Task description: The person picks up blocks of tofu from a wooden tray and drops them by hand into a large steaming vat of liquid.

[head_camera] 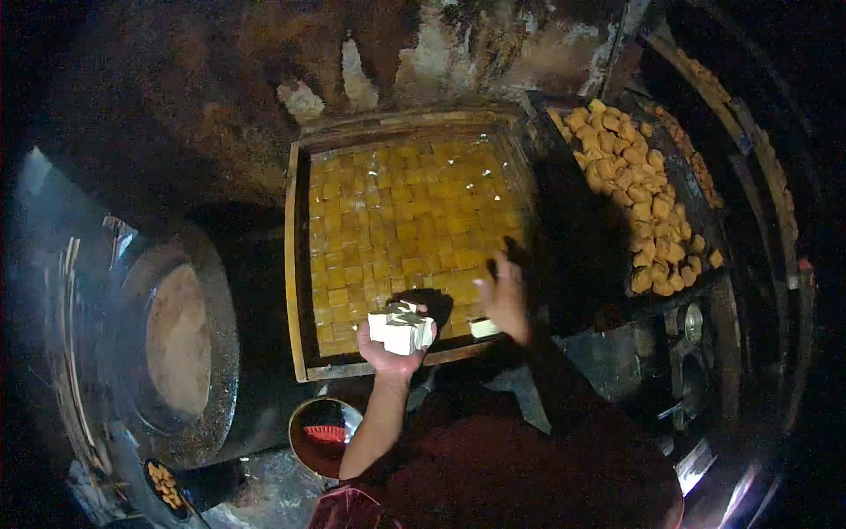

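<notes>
My left hand (395, 354) holds a stack of white blocks (400, 330), which look like tofu, on its upturned palm near the front edge of a wood-framed woven bamboo tray (396, 225). My right hand (505, 301) is over the tray's front right part with fingers apart, somewhat blurred, and nothing shows in it. Beside it, to its lower left, one white block (484, 328) lies at the tray's front edge. Small white crumbs (486, 172) are scattered on the weave.
Many golden-brown fried pieces (641, 192) are heaped at the right. A large round pan (178, 340) of brownish liquid stands at the left. Below the tray is a metal bowl (325, 456) with a red item inside. A small container of fried pieces (164, 486) sits at the lower left.
</notes>
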{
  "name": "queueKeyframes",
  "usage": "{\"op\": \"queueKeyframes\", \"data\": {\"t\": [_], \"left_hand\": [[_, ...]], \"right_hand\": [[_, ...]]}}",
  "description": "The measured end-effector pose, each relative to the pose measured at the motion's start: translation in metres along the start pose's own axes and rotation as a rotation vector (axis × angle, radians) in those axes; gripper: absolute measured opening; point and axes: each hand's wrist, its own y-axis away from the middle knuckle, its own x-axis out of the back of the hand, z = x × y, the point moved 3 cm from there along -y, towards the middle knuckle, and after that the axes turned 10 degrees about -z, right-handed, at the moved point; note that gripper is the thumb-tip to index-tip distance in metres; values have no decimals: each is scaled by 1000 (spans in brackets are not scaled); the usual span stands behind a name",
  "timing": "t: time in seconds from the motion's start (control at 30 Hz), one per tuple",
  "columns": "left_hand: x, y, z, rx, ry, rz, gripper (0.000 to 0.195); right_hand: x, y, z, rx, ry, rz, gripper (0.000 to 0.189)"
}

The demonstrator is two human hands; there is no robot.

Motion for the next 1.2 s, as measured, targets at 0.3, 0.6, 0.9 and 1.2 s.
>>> {"op": "queueKeyframes", "data": {"t": [0.3, 0.6, 0.9, 1.2], "left_hand": [[6, 4, 17, 23, -39, -52, 71], [7, 3, 15, -2, -91, 1, 69], [7, 7, 14, -2, -117, 8, 72], [8, 12, 20, -32, -138, 53, 70]], "right_hand": [[-8, 72, 182, -221, 115, -229, 64], [40, 53, 134, -97, -177, -54, 40], [-24, 82, 82, -105, 322, 218, 16], [17, 51, 92, -207, -270, -335, 39]]}}
